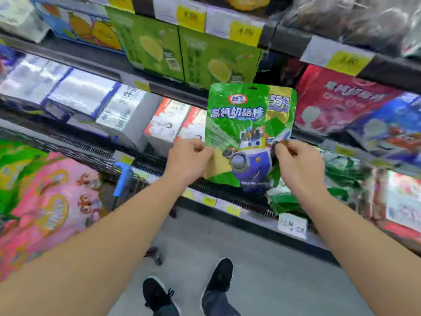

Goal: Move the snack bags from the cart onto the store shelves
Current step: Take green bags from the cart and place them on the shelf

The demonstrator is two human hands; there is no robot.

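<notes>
- Holding up a glossy green foil snack bag with a cartoon robot-plane print (249, 135), upright, label toward the camera, in front of the store shelves (173, 86).
- Left hand (188, 161) pinching the bag's lower left edge, fingers curled round the foil.
- Right hand (296, 163) gripping the lower right edge, thumb and fingers closed on the material.
- Bag carried in the air, clear of any shelf, roughly level with the middle tier and just below a row of flat green packs with a yellow chip picture (182, 51).
- Matching crumpled green foil bags (314, 190) lying on the lower shelf, just below and right of the right hand; likely the home spot, though blur keeps the print unreadable.
- Blue-handled cart (124, 179) partly visible below the left hand, contents not visible.
- Step in hand, by the look of it: carry phase, bag out of the cart and being lined up for placement.
- Next move calls for lowering the bag right and forward onto that green pile, then opening both hands.
- Slippery foil held only at the edges, so worth seating it well back from the shelf lip.
</notes>
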